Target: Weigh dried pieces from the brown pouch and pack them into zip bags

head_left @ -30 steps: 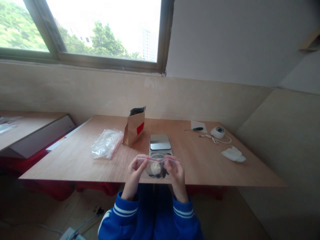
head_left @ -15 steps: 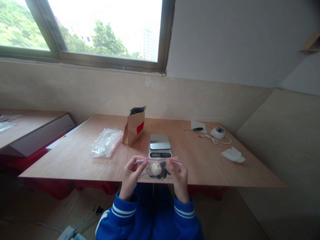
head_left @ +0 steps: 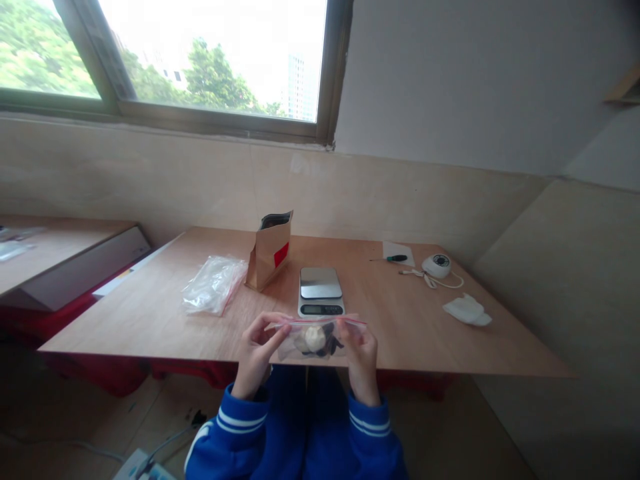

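A small clear zip bag point(head_left: 315, 339) with a red seal strip hangs between my two hands over the near edge of the wooden table point(head_left: 150, 313). Inside it lie a pale round piece and some dark bits. My left hand point(head_left: 257, 347) pinches the bag's top left corner. My right hand point(head_left: 361, 348) pinches the top right corner. Just beyond the bag sits a small digital scale point(head_left: 321, 291) with a steel plate and nothing on it. A brown paper pouch point(head_left: 269, 251) with a red label stands open behind the scale, to the left.
A heap of clear zip bags point(head_left: 214, 285) lies left of the pouch. At the far right of the table are a green-handled screwdriver point(head_left: 393, 258) on a paper slip, a white round device point(head_left: 437, 265) with a cord, and a crumpled white tissue point(head_left: 467, 309). Another table stands at left.
My hands have spread slightly apart along the bag's seal, pulling the top taut. The bag dropped a little lower toward the table edge.
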Demonstrator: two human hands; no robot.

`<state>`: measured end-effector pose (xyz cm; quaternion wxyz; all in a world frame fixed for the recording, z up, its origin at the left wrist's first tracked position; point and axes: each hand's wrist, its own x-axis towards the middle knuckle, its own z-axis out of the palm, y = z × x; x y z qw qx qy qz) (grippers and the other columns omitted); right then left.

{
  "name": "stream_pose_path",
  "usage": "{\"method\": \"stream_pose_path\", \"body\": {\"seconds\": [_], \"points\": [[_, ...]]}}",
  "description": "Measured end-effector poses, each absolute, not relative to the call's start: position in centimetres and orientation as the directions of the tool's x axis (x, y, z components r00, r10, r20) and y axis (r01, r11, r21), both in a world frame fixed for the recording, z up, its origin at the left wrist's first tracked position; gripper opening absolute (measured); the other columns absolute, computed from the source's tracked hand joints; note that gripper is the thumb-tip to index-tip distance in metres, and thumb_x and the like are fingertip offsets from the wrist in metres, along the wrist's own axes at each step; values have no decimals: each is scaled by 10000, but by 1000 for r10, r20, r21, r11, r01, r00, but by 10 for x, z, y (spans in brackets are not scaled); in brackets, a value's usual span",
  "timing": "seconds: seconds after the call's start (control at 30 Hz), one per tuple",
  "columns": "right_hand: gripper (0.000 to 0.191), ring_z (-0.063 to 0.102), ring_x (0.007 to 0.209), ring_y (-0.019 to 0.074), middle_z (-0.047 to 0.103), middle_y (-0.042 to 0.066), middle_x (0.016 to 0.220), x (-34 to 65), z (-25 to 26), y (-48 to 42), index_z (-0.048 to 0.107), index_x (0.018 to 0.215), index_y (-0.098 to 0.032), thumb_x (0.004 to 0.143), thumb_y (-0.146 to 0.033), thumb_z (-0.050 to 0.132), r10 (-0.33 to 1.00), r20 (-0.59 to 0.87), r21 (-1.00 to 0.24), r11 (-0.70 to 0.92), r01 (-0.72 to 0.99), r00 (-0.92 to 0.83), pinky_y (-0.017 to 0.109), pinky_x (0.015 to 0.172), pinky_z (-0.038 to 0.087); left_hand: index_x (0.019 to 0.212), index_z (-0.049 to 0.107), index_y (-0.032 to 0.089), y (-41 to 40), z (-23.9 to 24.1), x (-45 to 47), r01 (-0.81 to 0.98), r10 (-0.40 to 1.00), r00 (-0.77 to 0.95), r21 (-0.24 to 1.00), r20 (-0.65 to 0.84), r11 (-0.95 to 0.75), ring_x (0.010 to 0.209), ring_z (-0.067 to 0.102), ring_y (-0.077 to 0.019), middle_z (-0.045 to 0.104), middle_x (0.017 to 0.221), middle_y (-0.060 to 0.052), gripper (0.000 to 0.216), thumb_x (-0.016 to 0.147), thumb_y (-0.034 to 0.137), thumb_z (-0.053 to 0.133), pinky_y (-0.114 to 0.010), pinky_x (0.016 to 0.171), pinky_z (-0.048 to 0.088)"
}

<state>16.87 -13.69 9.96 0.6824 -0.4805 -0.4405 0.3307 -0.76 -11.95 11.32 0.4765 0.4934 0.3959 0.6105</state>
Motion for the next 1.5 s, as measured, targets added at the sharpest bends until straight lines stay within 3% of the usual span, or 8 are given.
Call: {"method": "stream_pose_path", "body": {"seconds": [0.33,0.53,1.0,1.1,1.23,1.33,1.5], "points": [[247,614,722,190,675,54,765,170,96,-136,693,764,-169,792,-414,674,867,300,-947,319,19,398,323,667,525,672,652,152,-120,112,-11,-152,985,-80,975,153,-164,705,667,-199,675,724,-40,258,629,362,795,-297,658,551],[236,614,708,179,672,45,773,166,95,-135,686,767,-173,798,-406,671,875,290,-950,312,5,387,296,640,506,770,631,168,-120,112,-7,-177,984,-40,968,176,-180,685,629,-143,635,714,-3,238,721,377,734,-223,619,492],[216,608,741,174,650,29,777,167,95,-136,654,771,-173,811,-385,665,888,272,-955,297,-13,371,294,706,497,748,670,161,-118,106,-10,60,969,-31,968,245,-243,712,624,-164,665,724,-34,218,752,377,702,-245,663,483],[233,604,705,161,644,19,748,168,92,-135,642,768,-177,796,-405,679,918,229,-960,269,-84,323,276,672,498,757,648,158,-119,109,-8,33,968,-42,968,249,-248,677,614,-153,639,693,-17,232,762,387,690,-238,635,483],[273,619,703,148,673,21,816,166,88,-136,652,925,-190,777,-414,704,969,139,-965,179,-194,204,251,649,501,852,637,165,-120,111,-4,-56,973,-31,972,228,-229,697,617,-141,643,742,-6,240,775,388,678,-229,643,494],[278,643,748,163,692,34,847,163,86,-135,655,931,-190,783,-421,699,972,101,-971,143,-194,210,256,675,512,907,647,170,-119,109,-2,-82,975,2,972,222,-221,745,626,-143,663,805,-14,248,758,359,704,-227,677,499],[272,662,825,189,707,50,881,164,84,-134,664,916,-187,785,-423,697,967,105,-982,138,-131,234,284,748,524,839,651,157,-118,105,-1,-106,979,13,974,202,-200,731,619,-144,654,756,-12,224,749,352,714,-229,670,494]]}}
